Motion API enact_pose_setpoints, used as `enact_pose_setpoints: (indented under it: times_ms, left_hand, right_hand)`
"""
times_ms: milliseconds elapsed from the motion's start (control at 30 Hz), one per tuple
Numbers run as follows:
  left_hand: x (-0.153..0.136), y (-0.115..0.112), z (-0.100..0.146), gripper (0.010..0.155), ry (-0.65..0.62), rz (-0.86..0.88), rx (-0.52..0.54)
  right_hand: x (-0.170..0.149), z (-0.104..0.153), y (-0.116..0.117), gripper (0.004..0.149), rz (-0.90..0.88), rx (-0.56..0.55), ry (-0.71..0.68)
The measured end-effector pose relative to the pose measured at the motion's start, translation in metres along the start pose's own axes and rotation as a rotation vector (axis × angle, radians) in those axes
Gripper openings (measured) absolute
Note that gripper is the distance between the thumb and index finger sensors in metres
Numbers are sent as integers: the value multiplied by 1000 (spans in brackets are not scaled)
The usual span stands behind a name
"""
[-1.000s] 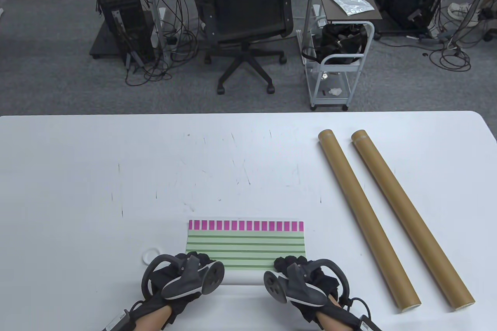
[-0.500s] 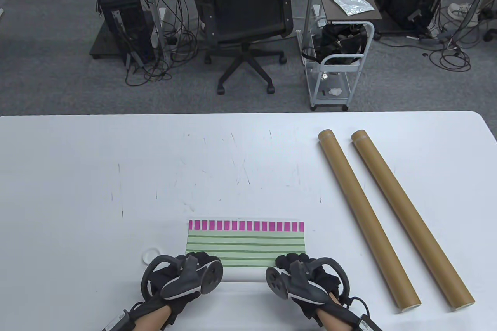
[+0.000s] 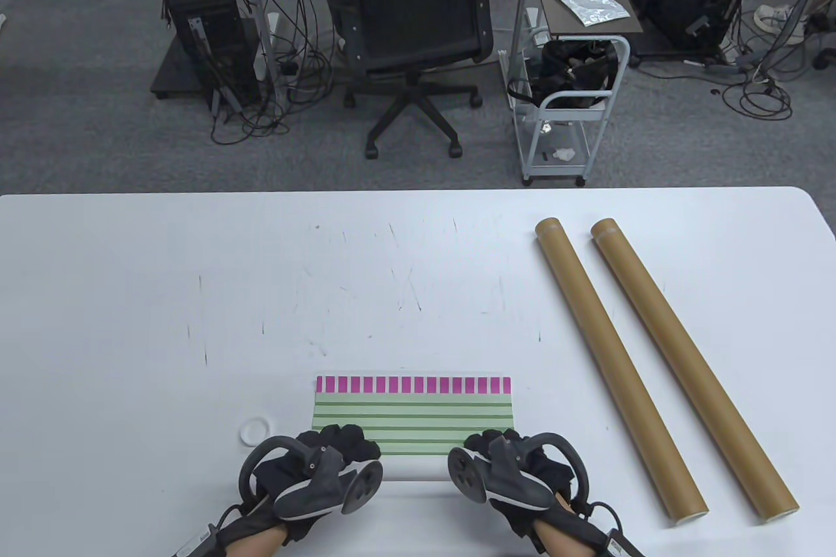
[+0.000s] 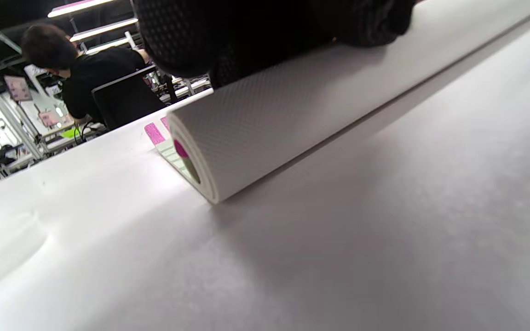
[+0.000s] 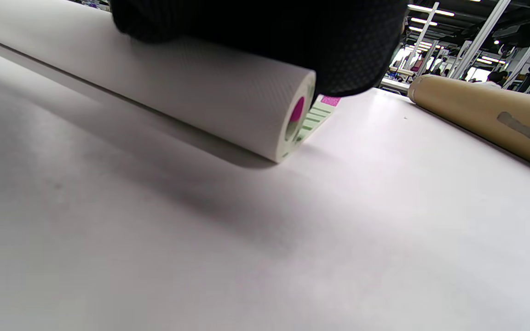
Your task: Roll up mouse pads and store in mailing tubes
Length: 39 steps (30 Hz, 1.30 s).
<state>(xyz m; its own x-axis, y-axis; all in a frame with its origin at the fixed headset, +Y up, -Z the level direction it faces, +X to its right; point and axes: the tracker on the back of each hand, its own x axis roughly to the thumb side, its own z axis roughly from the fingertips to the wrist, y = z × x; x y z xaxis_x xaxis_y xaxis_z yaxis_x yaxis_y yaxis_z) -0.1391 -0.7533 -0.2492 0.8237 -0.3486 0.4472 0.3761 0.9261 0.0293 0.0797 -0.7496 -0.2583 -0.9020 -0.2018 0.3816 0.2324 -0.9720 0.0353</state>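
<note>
Two gloved hands, left hand (image 3: 326,462) and right hand (image 3: 506,462), rest curled over opposite ends of one half-rolled mouse pad (image 3: 413,416); finger spread is hidden. The dimpled white underside forms the roll at the near table (image 3: 130,296) edge. Two smooth brown cardboard mailing tubes (image 3: 617,364) lie to the right, well apart from it.

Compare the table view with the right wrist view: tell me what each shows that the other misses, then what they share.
Only the table view shows both gloved hands, left hand and right hand, the flat unrolled part of the green-striped, pink-edged mouse pad, the second brown cardboard mailing tube and a small white ring-shaped cap.

Only the right wrist view shows the roll's open end, its pink and green print coiled inside the white textured backing.

Both show the right hand resting on the roll, the white table, and the nearer brown tube.
</note>
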Motion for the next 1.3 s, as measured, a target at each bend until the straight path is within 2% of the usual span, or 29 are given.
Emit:
enact_pose_setpoints:
  times_ms: [133,300,367,567,633,767,933,1000,1100,1300]
  left_hand:
    - [-3,-1,-3,50,27,59,-11]
    - [-10,-4,-7,49,54,152,-31]
    - [-11,-5,-8,49,55,155,-39]
    - [-14,-5,-10,52,59,189,-86]
    - [-16,-1,-8,51,59,166,-58]
    - [-13,2,-3,50,24,160,-65]
    - [-10,1,-4,49,31,153,-74]
    - [-11,-1,-4,48,35,158,-78]
    - [-10,-5,-7,48,29,135,-87]
    - [-13,-8,-7,49,33,186,-102]
  right_hand:
    - [-2,-1,1,48,-19,-9,3]
    - [-1,4,-5,50,66,-40,-2]
    - [0,4,-4,57,66,-7,-11]
    - [-5,0,-2,55,26,-2,10]
    - [-5,0,-3,54,10,9,11]
    - [-1,2,-7,53,5,89,-26]
    - [-2,3,-5,53,-2,89,-24]
    - [-1,5,-7,55,24,126,-10]
    - [0,10,-9,56,84,41,-24]
    - [2,6,-4,54,103,55,-22]
